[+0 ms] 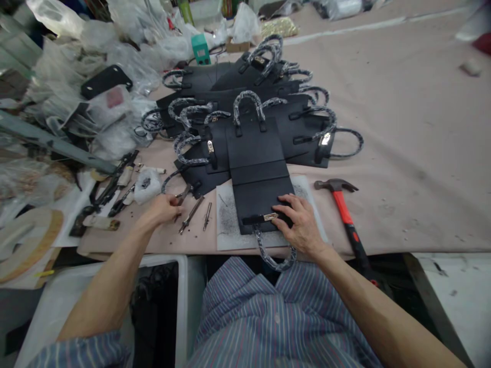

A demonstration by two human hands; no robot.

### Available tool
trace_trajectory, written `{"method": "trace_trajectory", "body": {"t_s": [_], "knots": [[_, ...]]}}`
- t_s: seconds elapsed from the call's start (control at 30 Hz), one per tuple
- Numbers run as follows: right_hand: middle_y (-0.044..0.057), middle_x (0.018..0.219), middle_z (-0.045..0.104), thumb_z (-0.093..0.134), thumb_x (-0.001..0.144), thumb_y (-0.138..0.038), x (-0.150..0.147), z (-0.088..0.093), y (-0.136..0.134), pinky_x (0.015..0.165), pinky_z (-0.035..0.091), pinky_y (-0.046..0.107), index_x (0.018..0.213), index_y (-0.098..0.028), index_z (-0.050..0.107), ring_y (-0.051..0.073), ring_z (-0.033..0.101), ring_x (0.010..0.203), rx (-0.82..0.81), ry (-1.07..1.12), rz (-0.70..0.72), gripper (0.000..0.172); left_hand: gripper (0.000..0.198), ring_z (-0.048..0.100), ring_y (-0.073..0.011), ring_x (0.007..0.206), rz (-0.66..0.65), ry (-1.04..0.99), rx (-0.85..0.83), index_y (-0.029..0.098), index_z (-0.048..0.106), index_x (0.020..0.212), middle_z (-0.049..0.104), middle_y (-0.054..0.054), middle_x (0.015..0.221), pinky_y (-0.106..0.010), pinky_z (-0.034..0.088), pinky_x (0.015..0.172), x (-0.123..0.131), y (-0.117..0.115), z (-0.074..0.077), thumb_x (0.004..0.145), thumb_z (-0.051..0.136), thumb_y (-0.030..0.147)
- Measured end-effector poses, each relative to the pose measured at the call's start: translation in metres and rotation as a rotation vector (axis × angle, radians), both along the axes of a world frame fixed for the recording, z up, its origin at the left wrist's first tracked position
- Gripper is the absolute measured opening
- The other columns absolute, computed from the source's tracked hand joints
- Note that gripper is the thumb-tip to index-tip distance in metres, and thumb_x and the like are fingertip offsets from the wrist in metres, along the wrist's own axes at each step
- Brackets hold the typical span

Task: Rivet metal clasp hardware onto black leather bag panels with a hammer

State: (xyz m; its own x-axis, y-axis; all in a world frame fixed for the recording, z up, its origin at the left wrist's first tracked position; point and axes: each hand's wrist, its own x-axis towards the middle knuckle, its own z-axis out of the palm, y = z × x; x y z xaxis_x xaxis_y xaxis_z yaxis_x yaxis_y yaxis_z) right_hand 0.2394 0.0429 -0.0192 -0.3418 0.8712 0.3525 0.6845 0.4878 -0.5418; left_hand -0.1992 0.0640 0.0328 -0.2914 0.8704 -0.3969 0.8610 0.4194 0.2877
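A black bag panel [261, 148] with wrapped loop handles at both ends lies over a pale board [226, 214] in front of me. My right hand [301, 225] rests on its near end, fingers apart, beside a strap with a metal clasp [270, 217]. To the left, my left hand [164, 209] is closed around a small metal tool [184, 193], whose exact kind I cannot make out. Close by on the table lie a metal punch-like rod [192, 214] and a thinner rod [207, 215].
A hammer [339, 202] with a red and black handle lies at the right, overhanging the table edge. More black bag panels [207, 76] are piled behind. Hand tools [123, 174] and plastic bags [126, 46] crowd the left. Below stands a white bin [184, 286].
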Motion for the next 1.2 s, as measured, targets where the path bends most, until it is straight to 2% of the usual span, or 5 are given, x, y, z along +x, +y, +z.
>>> {"method": "trace_trajectory", "body": {"t_s": [0.1, 0.2, 0.4, 0.5, 1.2], "knots": [[0.010, 0.133, 0.062, 0.066, 0.091, -0.036, 0.000, 0.000, 0.000, 0.110, 0.042, 0.060, 0.115, -0.023, 0.072, 0.035, 0.049, 0.132, -0.007, -0.001, -0.004, 0.027, 0.021, 0.058, -0.0140, 0.061, 0.226, -0.476, 0.268, 0.015, 0.064, 0.074, 0.063, 0.000, 0.066, -0.026, 0.050, 0.061, -0.001, -0.017, 0.006, 0.071, 0.076, 0.032], [0.010, 0.133, 0.062, 0.066, 0.091, -0.035, 0.000, 0.000, 0.000, 0.112, 0.041, 0.060, 0.115, -0.024, 0.072, 0.035, 0.049, 0.133, -0.020, -0.006, -0.011, 0.028, 0.033, 0.065, -0.0156, 0.072, 0.340, -0.848, 0.547, 0.016, 0.067, 0.086, 0.071, -0.003, 0.082, -0.029, 0.056, 0.068, 0.031, -0.037, 0.006, 0.069, 0.084, 0.039], [0.010, 0.135, 0.061, 0.066, 0.091, -0.036, 0.000, 0.001, 0.000, 0.114, 0.040, 0.061, 0.116, -0.025, 0.072, 0.036, 0.048, 0.133, -0.043, -0.012, -0.010, 0.029, 0.025, 0.074, -0.0216, 0.094, 0.118, -0.955, 0.771, 0.017, 0.065, 0.095, 0.074, -0.011, 0.110, -0.036, 0.061, 0.087, 0.141, -0.069, -0.021, 0.085, 0.078, 0.037], [0.009, 0.136, 0.060, 0.065, 0.091, -0.037, 0.000, 0.002, 0.000, 0.115, 0.039, 0.061, 0.117, -0.026, 0.072, 0.036, 0.048, 0.134, -0.055, -0.004, -0.011, 0.030, 0.017, 0.075, -0.0240, 0.102, 0.016, -0.964, 0.790, 0.019, 0.062, 0.099, 0.074, -0.012, 0.117, -0.042, 0.059, 0.097, 0.170, -0.078, -0.035, 0.092, 0.070, 0.032], [0.009, 0.137, 0.059, 0.066, 0.091, -0.039, 0.001, 0.003, 0.001, 0.116, 0.037, 0.059, 0.116, -0.025, 0.070, 0.036, 0.045, 0.137, -0.082, -0.032, -0.013, 0.029, 0.011, 0.076, -0.0239, 0.104, -0.056, -0.981, 0.766, 0.019, 0.066, 0.101, 0.077, -0.010, 0.114, -0.046, 0.059, 0.101, 0.190, -0.072, -0.043, 0.092, 0.071, 0.024]]}}
